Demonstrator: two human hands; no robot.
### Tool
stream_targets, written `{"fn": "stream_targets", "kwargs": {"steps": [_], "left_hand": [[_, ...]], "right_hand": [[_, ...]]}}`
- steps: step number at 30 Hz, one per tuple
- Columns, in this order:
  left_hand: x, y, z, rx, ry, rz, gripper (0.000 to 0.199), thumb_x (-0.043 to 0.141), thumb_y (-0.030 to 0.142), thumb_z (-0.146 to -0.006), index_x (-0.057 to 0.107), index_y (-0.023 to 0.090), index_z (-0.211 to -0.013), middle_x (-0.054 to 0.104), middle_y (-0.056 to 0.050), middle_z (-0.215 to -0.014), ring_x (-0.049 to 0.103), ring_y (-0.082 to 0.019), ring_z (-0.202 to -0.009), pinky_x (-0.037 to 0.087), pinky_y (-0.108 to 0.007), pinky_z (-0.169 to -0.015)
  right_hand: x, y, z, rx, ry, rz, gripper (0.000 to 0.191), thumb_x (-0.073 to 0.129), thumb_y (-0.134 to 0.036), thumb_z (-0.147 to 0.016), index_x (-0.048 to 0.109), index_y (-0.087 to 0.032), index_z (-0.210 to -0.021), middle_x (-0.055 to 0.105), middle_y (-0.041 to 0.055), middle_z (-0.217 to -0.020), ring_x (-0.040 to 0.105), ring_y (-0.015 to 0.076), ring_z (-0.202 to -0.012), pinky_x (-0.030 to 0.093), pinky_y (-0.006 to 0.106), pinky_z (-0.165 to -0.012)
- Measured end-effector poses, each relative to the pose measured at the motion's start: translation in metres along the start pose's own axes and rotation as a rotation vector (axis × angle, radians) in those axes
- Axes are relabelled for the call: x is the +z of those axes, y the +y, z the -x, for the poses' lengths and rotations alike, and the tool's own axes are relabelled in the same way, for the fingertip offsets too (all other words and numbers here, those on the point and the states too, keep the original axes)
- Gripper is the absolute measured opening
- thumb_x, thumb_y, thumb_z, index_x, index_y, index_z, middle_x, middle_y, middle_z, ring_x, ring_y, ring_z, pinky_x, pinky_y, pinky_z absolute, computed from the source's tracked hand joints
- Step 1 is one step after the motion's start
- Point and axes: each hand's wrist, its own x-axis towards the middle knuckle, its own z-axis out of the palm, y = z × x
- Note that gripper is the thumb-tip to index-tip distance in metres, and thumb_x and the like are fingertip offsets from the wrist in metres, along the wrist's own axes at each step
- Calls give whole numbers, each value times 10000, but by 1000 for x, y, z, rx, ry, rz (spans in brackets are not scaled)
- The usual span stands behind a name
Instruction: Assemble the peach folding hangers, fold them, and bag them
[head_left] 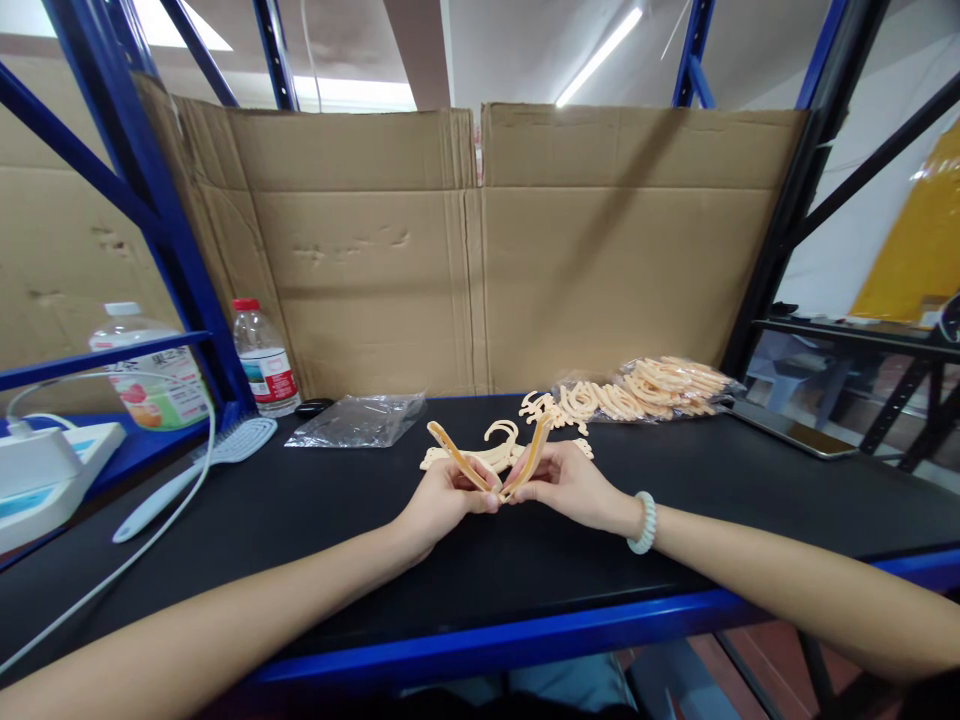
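My left hand (448, 497) is closed on a beige plastic hanger arm (454, 452), a curved piece with a hollow channel. My right hand (564, 483) pinches a similar hanger arm (534, 452). Both pieces rise outward in a V, and their lower ends meet between my fingertips. Whether they are joined there is hard to see. Just behind them on the black tabletop (360, 560) lie beige hangers (491, 457), one with its hook (504, 428) showing. My hands partly hide these.
Loose small beige hooks (544, 408) lie behind my right hand, beside plastic bags of beige parts (660, 388). A clear plastic bag (356, 420), hairbrush (202, 470), white cable (202, 470) and bottle (264, 360) are leftward. A phone (795, 430) lies right. Cardboard (375, 250) walls the back.
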Motion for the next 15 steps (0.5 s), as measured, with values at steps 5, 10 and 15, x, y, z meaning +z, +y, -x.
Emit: {"fn": "stream_targets", "kwargs": {"steps": [5,10,15], "left_hand": [[2,2,0,18,2,45,185,726,100,-509,576,137,-611,635,39,-580,561,-97,-551,431,-218,-580],[2,1,0,1,56,65,185,734,107,-516,571,133,-599,614,37,-554,559,-93,-554,442,-216,-601],[2,0,0,-17,63,84,207,762,137,-525,586,131,-633,644,8,-605,612,-129,-618,482,-247,-651]], "right_hand": [[2,2,0,13,20,4,173,759,-222,-619,664,-146,-742,697,21,-739,673,168,-697,561,328,-738],[7,1,-1,31,73,-11,229,779,-234,-591,638,-151,-750,696,19,-736,676,173,-691,566,337,-734],[9,-2,0,12,87,33,272,787,-283,-596,633,-147,-774,696,32,-776,676,175,-719,564,339,-758]]}}
